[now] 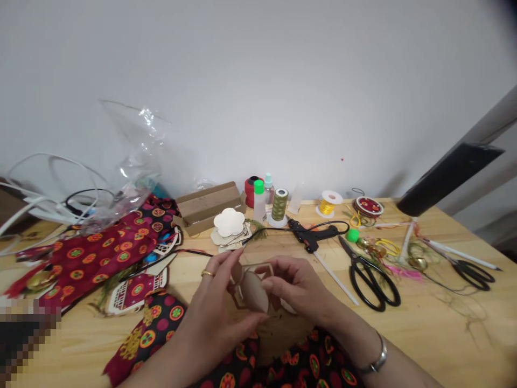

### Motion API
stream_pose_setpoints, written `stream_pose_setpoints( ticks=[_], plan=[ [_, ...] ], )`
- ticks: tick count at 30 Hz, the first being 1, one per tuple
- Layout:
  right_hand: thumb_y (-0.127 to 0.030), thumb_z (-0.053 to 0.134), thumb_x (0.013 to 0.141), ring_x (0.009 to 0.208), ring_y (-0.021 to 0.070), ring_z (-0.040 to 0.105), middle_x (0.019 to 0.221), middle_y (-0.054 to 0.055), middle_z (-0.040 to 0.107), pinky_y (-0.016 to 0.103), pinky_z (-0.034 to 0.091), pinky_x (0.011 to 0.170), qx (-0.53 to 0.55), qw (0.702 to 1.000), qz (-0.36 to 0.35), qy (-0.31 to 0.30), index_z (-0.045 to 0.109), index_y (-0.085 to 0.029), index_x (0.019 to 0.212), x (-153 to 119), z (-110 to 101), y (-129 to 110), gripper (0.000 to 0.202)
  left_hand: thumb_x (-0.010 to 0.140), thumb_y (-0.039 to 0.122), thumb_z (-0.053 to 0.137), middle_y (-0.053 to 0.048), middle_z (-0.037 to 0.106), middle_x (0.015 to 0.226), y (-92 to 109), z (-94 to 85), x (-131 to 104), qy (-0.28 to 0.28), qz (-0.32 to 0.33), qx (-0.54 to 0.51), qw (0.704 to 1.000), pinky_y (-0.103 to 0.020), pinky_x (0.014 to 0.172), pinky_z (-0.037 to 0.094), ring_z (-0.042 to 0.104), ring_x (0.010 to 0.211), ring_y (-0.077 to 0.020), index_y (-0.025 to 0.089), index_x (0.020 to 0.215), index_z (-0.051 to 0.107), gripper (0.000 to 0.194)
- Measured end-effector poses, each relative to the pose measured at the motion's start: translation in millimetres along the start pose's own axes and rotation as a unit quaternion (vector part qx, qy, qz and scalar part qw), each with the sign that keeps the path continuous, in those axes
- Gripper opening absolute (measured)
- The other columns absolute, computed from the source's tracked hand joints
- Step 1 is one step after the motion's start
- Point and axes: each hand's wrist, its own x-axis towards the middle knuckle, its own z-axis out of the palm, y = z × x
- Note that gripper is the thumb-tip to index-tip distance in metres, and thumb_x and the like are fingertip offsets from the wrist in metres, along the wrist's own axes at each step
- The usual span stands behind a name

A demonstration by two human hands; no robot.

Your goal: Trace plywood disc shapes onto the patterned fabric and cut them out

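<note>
Near the front centre of the table, both hands hold a small pale piece [255, 291] with a rounded face and thin angular edges. My left hand [218, 296] has its fingers closed on the piece's left side and its thumb underneath. On the right side, my right hand [297, 285] pinches the upper edge between thumb and fingers. The fingers partly hide the piece. Patterned dark fabric [315, 364] lies below the hands. Just beyond them is a white flower-shaped piece [229, 222] on other flat cut pieces.
A black glue gun [313, 233], black scissors [371, 280], thread spools [279, 206] and a green-capped bottle [259, 202] stand or lie beyond and right. Patterned red fabric [100, 242], clear plastic and a cardboard box [210, 207] are at the left. A black cylinder [448, 178] leans at the back right.
</note>
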Motion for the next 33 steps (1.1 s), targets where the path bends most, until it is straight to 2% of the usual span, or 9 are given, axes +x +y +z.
stream_pose_setpoints(
  ticks=[3,6,8,10,13,16,25,29,33],
  plan=[
    [-0.035,0.065,0.079,0.05,0.0071,0.051,0.071,-0.001,0.061,0.02,0.045,0.049,-0.029,0.999,-0.018,0.013,0.067,-0.015,0.087,0,0,2,0.022,0.065,0.033,0.073,-0.01,0.056,0.121,1,0.2,5,0.005,0.0,0.013,1.0,-0.038,0.085,0.053,0.059,0.104,-0.0254,0.024,0.12,0.058,0.058],
    [-0.032,0.058,0.084,0.051,0.0082,0.052,0.069,-0.001,0.061,0.02,0.045,0.049,-0.083,0.995,-0.047,0.043,0.068,-0.016,0.089,4,-2,7,0.019,0.079,0.038,0.059,-0.003,0.067,0.088,3,-8.3,12,-0.089,-0.03,-0.043,0.995,-0.03,0.07,0.054,0.063,0.081,-0.0196,0.024,0.092,0.068,0.021],
    [-0.031,0.052,0.088,0.055,0.011,0.056,0.074,0.002,0.065,0.024,0.048,0.054,-0.15,0.982,-0.069,0.09,0.067,-0.016,0.102,6,-5,9,0.025,0.082,0.044,0.054,0.0,0.067,0.073,1,-16.3,19,-0.105,-0.062,-0.063,0.99,-0.027,0.063,0.051,0.062,0.069,-0.0175,0.023,0.082,0.067,0.024],
    [-0.028,0.051,0.09,0.077,0.0177,0.062,0.094,0.008,0.069,0.034,0.051,0.072,-0.29,0.942,-0.116,0.123,0.062,-0.016,0.115,6,-8,9,0.029,0.079,0.048,0.056,0.0,0.067,0.071,-4,-24.7,31,-0.052,-0.088,-0.045,0.994,-0.027,0.061,0.049,0.061,0.066,-0.0176,0.021,0.084,0.067,0.03],
    [-0.033,0.064,0.084,0.116,0.0286,0.049,0.127,0.013,0.059,0.048,0.038,0.098,-0.519,0.836,-0.156,0.088,0.057,-0.019,0.123,4,-10,8,0.042,0.076,0.052,0.056,0.0,0.069,0.073,-16,-35.8,57,0.033,-0.095,0.056,0.993,-0.028,0.06,0.048,0.06,0.061,-0.018,0.019,0.099,0.067,0.042],
    [-0.053,0.069,0.076,0.122,0.0334,0.041,0.137,0.014,0.05,0.053,0.033,0.1,-0.61,0.782,-0.123,0.026,0.048,-0.023,0.134,1,-9,9,0.068,0.077,0.05,0.055,-0.005,0.071,0.089,-27,-42.2,86,0.073,-0.074,0.124,0.987,-0.031,0.068,0.049,0.065,0.076,-0.0219,0.017,0.113,0.061,0.05],
    [-0.048,0.074,0.074,0.119,0.0297,0.041,0.132,0.01,0.052,0.047,0.031,0.101,-0.614,0.777,-0.125,-0.053,0.044,-0.027,0.137,2,-7,17,0.074,0.084,0.034,0.043,-0.016,0.069,0.107,-35,-32.5,137,0.081,-0.024,0.241,0.967,-0.041,0.088,0.045,0.062,0.102,-0.0305,0.008,0.125,0.055,0.05],
    [-0.042,0.075,0.074,0.117,0.0285,0.043,0.129,0.01,0.053,0.044,0.033,0.1,-0.613,0.778,-0.119,-0.066,0.046,-0.025,0.134,1,-5,14,0.069,0.088,0.027,0.033,-0.017,0.065,0.118,-34,-35.5,135,0.061,0.002,0.29,0.955,-0.041,0.095,0.042,0.059,0.11,-0.0295,0.008,0.13,0.051,0.049],
    [-0.039,0.07,0.078,0.119,0.0291,0.041,0.13,0.011,0.051,0.045,0.031,0.102,-0.603,0.787,-0.112,-0.07,0.046,-0.023,0.135,-1,-4,13,0.064,0.09,0.027,0.03,-0.017,0.055,0.134,-31,-57.9,106,0.084,-0.007,0.333,0.939,-0.041,0.1,0.038,0.049,0.123,-0.0293,0.009,0.131,0.047,0.048]
  ],
)
